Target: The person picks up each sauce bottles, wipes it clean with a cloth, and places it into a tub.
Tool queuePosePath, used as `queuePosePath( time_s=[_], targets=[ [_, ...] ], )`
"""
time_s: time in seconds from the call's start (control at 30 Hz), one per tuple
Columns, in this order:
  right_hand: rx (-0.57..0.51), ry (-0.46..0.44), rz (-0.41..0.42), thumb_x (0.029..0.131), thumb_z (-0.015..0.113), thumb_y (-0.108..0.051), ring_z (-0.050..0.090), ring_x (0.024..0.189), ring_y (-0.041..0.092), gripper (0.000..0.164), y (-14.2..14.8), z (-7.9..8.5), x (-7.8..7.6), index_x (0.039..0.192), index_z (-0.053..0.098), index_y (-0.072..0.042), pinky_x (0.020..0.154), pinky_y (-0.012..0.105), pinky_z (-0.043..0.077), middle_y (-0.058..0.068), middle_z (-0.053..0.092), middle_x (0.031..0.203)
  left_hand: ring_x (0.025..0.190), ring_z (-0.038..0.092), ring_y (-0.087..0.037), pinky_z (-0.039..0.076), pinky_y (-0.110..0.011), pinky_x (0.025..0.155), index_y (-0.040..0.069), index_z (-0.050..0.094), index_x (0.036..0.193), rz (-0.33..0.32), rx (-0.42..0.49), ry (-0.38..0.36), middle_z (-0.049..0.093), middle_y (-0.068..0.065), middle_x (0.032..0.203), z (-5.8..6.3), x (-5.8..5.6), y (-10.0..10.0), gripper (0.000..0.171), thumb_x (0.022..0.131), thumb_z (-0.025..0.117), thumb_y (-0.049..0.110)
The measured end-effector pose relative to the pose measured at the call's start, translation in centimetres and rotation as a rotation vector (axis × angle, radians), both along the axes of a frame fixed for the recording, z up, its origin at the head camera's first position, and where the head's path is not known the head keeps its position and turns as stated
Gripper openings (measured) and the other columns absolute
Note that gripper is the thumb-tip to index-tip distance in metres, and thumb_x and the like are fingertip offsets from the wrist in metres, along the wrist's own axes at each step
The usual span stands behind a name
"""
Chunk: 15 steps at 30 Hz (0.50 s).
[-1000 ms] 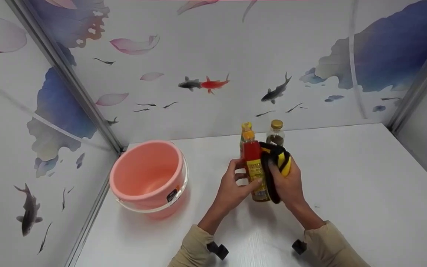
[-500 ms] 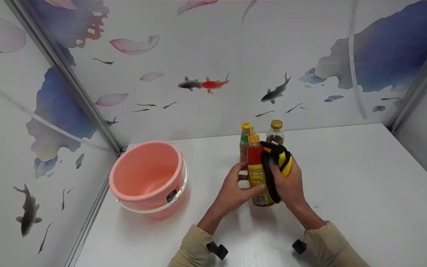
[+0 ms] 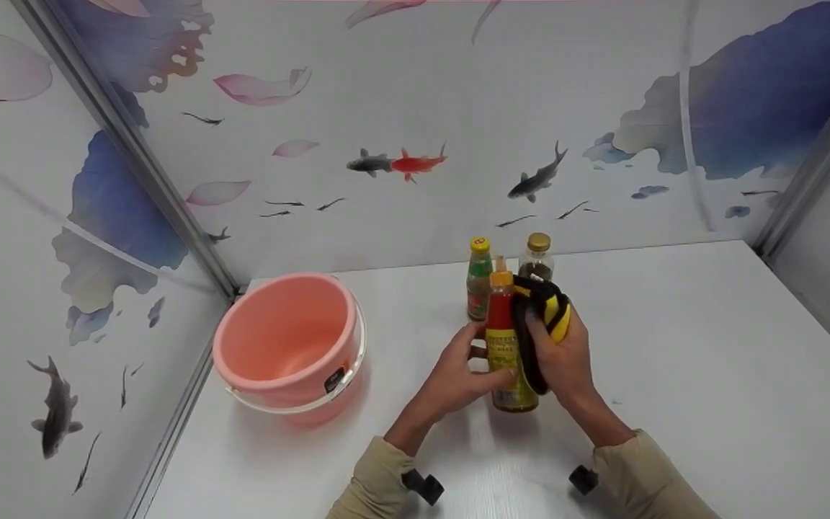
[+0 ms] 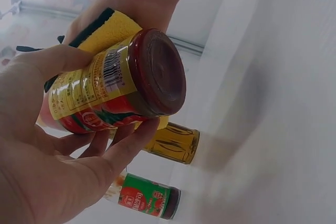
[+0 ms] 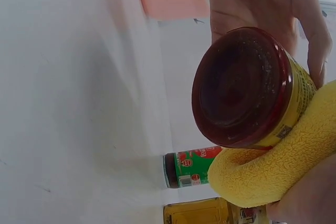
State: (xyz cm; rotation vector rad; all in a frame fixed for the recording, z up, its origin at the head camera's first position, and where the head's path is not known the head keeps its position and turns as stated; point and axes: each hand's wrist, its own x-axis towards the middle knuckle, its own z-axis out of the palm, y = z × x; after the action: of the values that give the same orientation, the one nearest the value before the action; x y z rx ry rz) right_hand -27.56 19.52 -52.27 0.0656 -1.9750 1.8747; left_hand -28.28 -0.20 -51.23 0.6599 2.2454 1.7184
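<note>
My left hand (image 3: 462,375) grips a red sauce bottle (image 3: 503,353) with a yellow label and orange cap, thumb across its front. In the left wrist view the bottle's label (image 4: 94,82) and dark red base (image 4: 163,72) show, held up off the table. My right hand (image 3: 565,360) holds a folded yellow and black cloth (image 3: 558,317) against the bottle's right side. The cloth's fluffy yellow face (image 5: 273,166) wraps close to the bottle in the right wrist view. Behind stand a sauce bottle with a green label (image 3: 478,281) and a gold-capped glass bottle (image 3: 536,263), partly hidden.
A pink bucket (image 3: 289,389) with a white handle stands at the left of the white table (image 3: 710,375). A patterned wall panel (image 3: 415,86) rises at the table's back edge, with another along the left.
My left hand has brought the sauce bottle slightly right and nearer to me, more upright. The green-labelled bottle behind has come into fuller view. My right hand and the cloth have barely shifted.
</note>
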Motion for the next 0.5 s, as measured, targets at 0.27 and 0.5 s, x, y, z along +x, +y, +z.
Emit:
queuePosePath(
  time_s=[0.27,0.5],
  targets=[
    [-0.021,0.011,0.010,0.108,0.068,-0.027,0.071,0.099,0.026,0.033,-0.06,0.22,0.05,0.136,0.059,-0.010,0.085,0.030,0.063,0.008,0.068,0.114,0.119,0.065,-0.016,0.063,-0.034,0.091,0.029,0.052,0.156,0.036,0.055,-0.006,0.059,0.002,0.138,-0.10,-0.19,-0.04,0.074,0.090,0.086,0.036],
    [-0.026,0.013,0.029,0.108,0.069,-0.024,0.072,0.100,0.026,0.035,-0.46,0.08,0.17,0.138,0.060,-0.011,0.085,0.030,0.063,0.007,0.070,0.116,0.122,0.067,-0.021,0.061,-0.041,0.100,0.025,0.045,0.160,0.105,0.179,0.018,0.058,-0.003,0.144,0.07,-0.52,-0.02,0.079,0.092,0.084,0.032]
  ],
)
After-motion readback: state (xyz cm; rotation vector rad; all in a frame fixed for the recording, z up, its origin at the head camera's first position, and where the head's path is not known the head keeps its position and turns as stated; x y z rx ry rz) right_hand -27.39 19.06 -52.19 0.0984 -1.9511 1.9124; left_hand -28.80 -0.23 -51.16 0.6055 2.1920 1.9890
